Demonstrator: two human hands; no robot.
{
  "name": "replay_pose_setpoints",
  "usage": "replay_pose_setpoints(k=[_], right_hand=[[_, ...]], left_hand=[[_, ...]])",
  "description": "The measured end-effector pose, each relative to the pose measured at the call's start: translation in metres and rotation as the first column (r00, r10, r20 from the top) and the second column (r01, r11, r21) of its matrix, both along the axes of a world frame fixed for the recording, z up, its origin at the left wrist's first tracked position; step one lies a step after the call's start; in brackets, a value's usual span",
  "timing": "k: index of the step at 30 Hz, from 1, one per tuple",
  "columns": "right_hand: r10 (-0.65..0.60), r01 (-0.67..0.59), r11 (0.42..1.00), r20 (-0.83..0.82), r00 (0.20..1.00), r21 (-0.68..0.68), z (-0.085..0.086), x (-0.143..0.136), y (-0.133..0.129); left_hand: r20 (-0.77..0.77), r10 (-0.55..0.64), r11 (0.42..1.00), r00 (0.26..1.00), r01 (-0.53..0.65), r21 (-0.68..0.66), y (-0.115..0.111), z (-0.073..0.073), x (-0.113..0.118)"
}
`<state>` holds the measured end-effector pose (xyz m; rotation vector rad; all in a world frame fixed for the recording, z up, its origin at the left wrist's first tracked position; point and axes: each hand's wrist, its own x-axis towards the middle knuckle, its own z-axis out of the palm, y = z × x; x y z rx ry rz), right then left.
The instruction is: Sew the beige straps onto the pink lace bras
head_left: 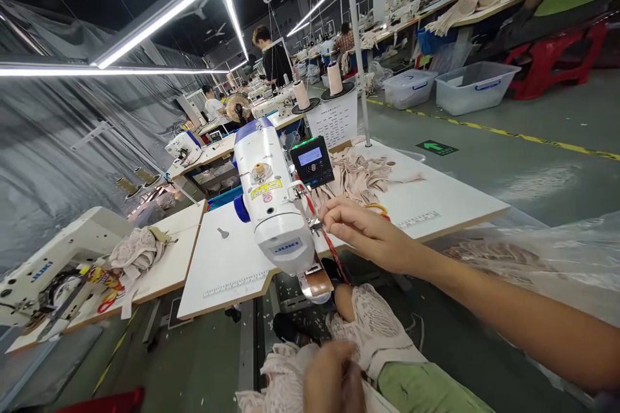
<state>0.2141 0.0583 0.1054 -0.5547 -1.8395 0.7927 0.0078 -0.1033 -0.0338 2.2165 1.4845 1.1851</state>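
Observation:
A white JUKI sewing machine (283, 232) stands at the middle of the white table, a small control screen (312, 161) beside it. My right hand (361, 229) is raised at the machine's right side, fingers curled together near the red cord (332, 248); what they hold, if anything, is too small to tell. At the bottom centre my left hand (332, 377) is blurred by motion, close to the pale lace fabric (375, 319) on my lap. Its fingers are smeared, and any grip is unclear.
Pale fabric strips (358, 174) lie on the table (455, 200) behind my right hand. Another JUKI machine (62, 251) with lace pieces (135, 251) stands at left. Plastic bins (477, 87) and a red stool (557, 58) are at upper right, near a seated person in green.

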Motion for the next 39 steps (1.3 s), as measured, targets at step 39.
replay_pose_setpoints(k=[39], right_hand=[[0.038,-0.118,0.956,-0.284,0.958,-0.27,0.01,-0.024,0.001]], left_hand=[[-0.658,0.048,0.83,0.751,0.336,0.445,0.111,0.232,0.015]])
